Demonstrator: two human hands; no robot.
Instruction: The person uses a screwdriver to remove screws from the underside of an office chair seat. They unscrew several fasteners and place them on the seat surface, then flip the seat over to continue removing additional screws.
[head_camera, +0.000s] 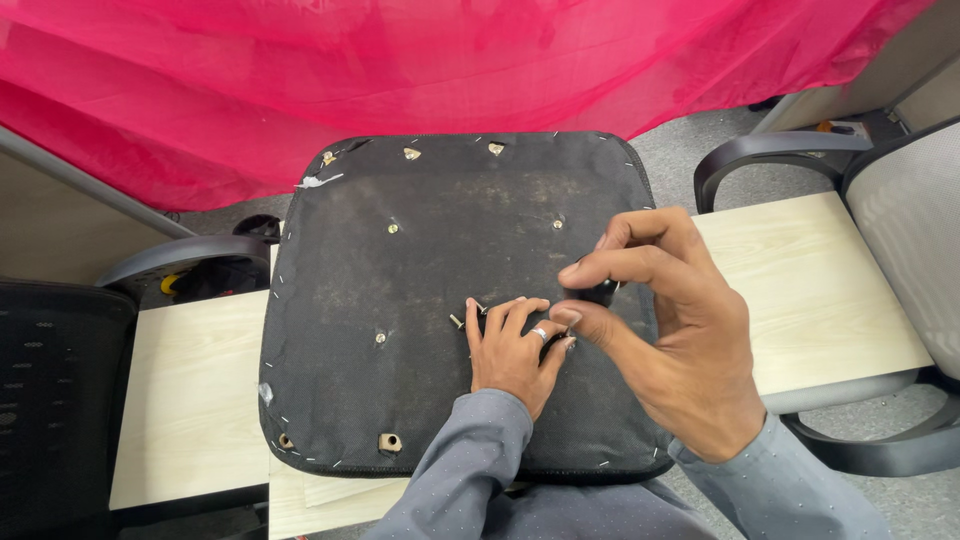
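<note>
Left hand (512, 345) rests flat, fingers spread, holding nothing, on the black seat base (440, 260); right hand (665, 320) pinches a small dark part above it; keep that part square to the screws (457, 321) beside the left fingertips

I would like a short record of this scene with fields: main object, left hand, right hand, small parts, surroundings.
main object: black seat cushion, underside up, on a light wooden table
left hand: left hand rests flat on the cushion, ring on one finger
right hand: right hand raised above it, pinching a small dark part between fingertips
small parts: loose bolts beside the left hand
surroundings: pink cloth behind, office chairs at both sides
</note>
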